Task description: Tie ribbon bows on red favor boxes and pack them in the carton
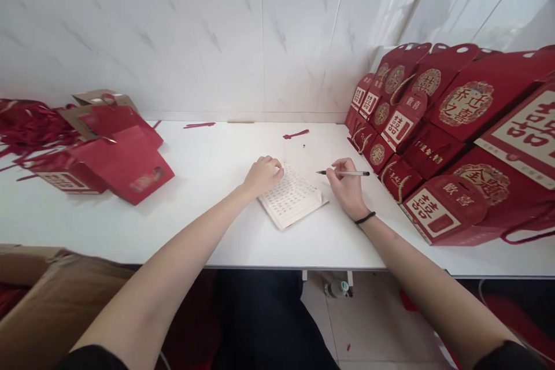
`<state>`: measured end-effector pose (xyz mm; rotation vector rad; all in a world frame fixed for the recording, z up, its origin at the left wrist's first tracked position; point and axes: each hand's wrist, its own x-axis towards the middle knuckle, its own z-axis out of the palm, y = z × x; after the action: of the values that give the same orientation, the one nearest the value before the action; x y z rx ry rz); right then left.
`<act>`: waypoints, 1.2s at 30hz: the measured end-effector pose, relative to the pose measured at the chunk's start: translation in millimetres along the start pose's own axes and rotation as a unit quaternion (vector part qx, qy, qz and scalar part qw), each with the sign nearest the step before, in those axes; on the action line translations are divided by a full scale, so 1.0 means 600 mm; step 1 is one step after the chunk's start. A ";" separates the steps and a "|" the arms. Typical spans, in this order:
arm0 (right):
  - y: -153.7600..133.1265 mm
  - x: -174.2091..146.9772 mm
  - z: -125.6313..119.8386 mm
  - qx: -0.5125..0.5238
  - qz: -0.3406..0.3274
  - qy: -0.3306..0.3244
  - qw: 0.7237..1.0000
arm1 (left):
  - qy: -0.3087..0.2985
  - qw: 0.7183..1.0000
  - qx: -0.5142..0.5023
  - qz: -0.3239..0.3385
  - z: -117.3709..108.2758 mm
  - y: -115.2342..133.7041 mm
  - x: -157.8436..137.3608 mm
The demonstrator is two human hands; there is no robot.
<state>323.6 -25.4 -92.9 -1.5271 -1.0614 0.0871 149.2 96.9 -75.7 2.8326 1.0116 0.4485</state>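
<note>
A small notebook (286, 199), its page covered with rows of handwriting, lies at an angle on the white table; its right-hand corner curls up. At its upper left edge, my left hand (263, 176) has its fingers curled against the page. Between the fingers of my right hand (349, 188) is a pen (353, 173) with a clear barrel and black ends. The pen is nearly level, pointing left, to the right of the notebook and apart from the page.
Red gift boxes (466, 104) with gold lettering are stacked along the right side. More red boxes (134, 162) and a heap of red ribbon (39, 130) occupy the left. Ribbon scraps (296, 134) lie near the tiled wall. A cardboard box (65, 300) stands below left; a bottle (336, 289) is under the table.
</note>
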 end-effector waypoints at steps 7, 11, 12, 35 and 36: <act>-0.045 -0.042 0.011 0.096 0.014 -0.162 0.982 | 0.010 0.997 -0.082 -0.012 0.030 -0.008 0.008; -0.045 -0.059 0.026 0.088 0.081 -0.210 0.970 | 0.001 0.995 -0.094 -0.017 0.030 -0.009 0.008; -0.043 -0.059 0.028 0.081 0.100 -0.213 0.968 | -0.001 0.996 -0.093 -0.015 0.030 -0.009 0.008; -0.049 -0.060 0.025 -0.020 0.062 -0.267 0.962 | -0.014 0.995 -0.100 -0.003 0.031 -0.007 0.007; -0.049 -0.060 0.025 -0.020 0.060 -0.266 0.962 | -0.014 0.995 -0.098 -0.003 0.031 -0.007 0.007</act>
<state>277.5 -41.3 -90.9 -1.6462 -1.3924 0.5924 155.8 102.8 -93.4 2.6538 0.9170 0.4782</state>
